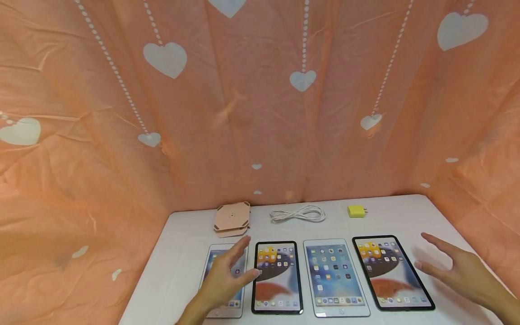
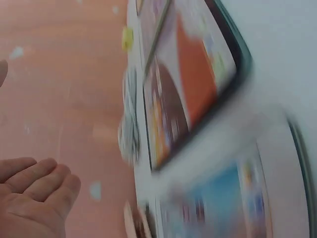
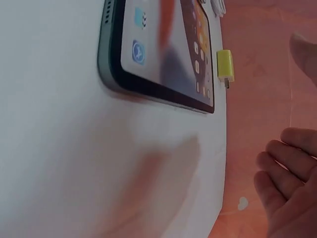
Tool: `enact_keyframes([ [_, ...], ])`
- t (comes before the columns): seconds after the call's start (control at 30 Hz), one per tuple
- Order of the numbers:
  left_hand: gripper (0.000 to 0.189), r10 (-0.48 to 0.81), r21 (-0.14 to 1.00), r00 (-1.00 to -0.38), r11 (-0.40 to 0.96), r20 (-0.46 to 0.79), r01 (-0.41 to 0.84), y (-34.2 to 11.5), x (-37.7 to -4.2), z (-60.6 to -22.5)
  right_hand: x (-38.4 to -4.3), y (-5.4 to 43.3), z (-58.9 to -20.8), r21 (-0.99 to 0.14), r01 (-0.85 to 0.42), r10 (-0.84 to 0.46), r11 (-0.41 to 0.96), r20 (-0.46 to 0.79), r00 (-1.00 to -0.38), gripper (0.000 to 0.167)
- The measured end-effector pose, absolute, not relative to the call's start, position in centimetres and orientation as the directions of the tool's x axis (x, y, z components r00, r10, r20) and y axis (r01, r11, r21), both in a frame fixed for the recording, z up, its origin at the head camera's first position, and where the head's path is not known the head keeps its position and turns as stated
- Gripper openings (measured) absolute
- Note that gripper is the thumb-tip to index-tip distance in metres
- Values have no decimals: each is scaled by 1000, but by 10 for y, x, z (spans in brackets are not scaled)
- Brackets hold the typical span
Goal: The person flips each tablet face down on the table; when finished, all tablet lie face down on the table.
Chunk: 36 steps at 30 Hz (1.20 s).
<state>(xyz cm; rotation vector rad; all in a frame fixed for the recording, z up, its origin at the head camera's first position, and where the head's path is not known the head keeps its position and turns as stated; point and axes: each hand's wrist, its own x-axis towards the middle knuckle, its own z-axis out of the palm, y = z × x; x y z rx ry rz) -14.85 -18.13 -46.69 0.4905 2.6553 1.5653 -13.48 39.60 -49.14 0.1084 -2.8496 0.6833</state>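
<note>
Four tablets would be several: a white-framed tablet [image 1: 221, 311] at the left, a black-framed tablet [image 1: 278, 275], another white-framed tablet [image 1: 335, 277] and a black-framed tablet [image 1: 394, 273] at the right lie in a row, screens lit with app icons. Above the leftmost one hovers my left hand [image 1: 225, 277], holding nothing, its fingers extended and thumb apart; it hides part of that screen. My right hand [image 1: 459, 268] is held beside the rightmost tablet, with nothing in it. In the right wrist view its fingers [image 3: 285, 163] are slightly bent.
Behind the tablets lie a pinkish folded stand [image 1: 232, 217], a coiled white cable [image 1: 298, 214] and a yellow plug adapter [image 1: 356, 211]. They rest on a white table [image 1: 174, 253]. An orange curtain with white hearts [image 1: 243, 135] hangs around its back and sides.
</note>
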Motion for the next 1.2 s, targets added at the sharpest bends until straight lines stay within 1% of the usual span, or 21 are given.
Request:
enact_keyframes([
  [0.07, 82, 329, 895, -935, 364, 134, 257, -169, -151, -467, -135, 395, -489, -445, -101, -12, 890, 198, -980, 83],
  [0.17, 78, 396, 949, -912, 232, 108, 213, -152, -154, -467, -134, 396, -488, -473, -94, -10, 876, 178, -984, 76],
  [0.23, 77, 435, 978, -896, 134, 87, 160, -138, -156, -467, -133, 399, -488, -495, -98, -16, 863, 167, -986, 72],
  [0.33, 75, 476, 998, -878, -6, 55, 59, -112, -158, -468, -133, 403, -488, -547, -87, -28, 833, 115, -993, 71],
  [0.4, 71, 493, 997, -869, -74, 39, 3, -93, -158, -469, -134, 405, -489, -577, -76, -37, 813, 78, -996, 73],
  [0.47, 66, 498, 993, -867, -112, 13, -50, -73, -158, -472, -135, 406, -490, -605, -61, -47, 794, 40, -998, 73],
  [0.6, 56, 504, 981, -862, -129, -58, -142, -36, -154, -477, -137, 407, -492, -669, -52, -82, 742, -14, -997, 70],
  [0.7, 51, 495, 971, -862, -136, -107, -199, -11, -152, -482, -138, 409, -491, -706, 2, -95, 708, -98, -991, 68],
  [0.77, 48, 475, 966, -868, -126, -142, -227, 4, -149, -487, -140, 410, -488, -712, 50, -99, 701, -166, -981, 69],
  [0.83, 45, 447, 963, -877, -103, -177, -247, 18, -147, -492, -141, 409, -485, -720, 124, -93, 683, -254, -963, 72],
  [1.0, 34, 382, 944, -882, -68, -275, -324, 46, -142, -498, -144, 406, -482, -698, 247, -91, 673, -409, -908, 80],
  [1.1, 30, 362, 925, -875, -79, -320, -371, 60, -141, -497, -146, 406, -483, -694, 292, -73, 658, -444, -893, 80],
  [1.2, 26, 337, 919, -876, -71, -344, -389, 73, -141, -495, -147, 407, -484, -741, 318, -93, 592, -454, -886, 78],
])
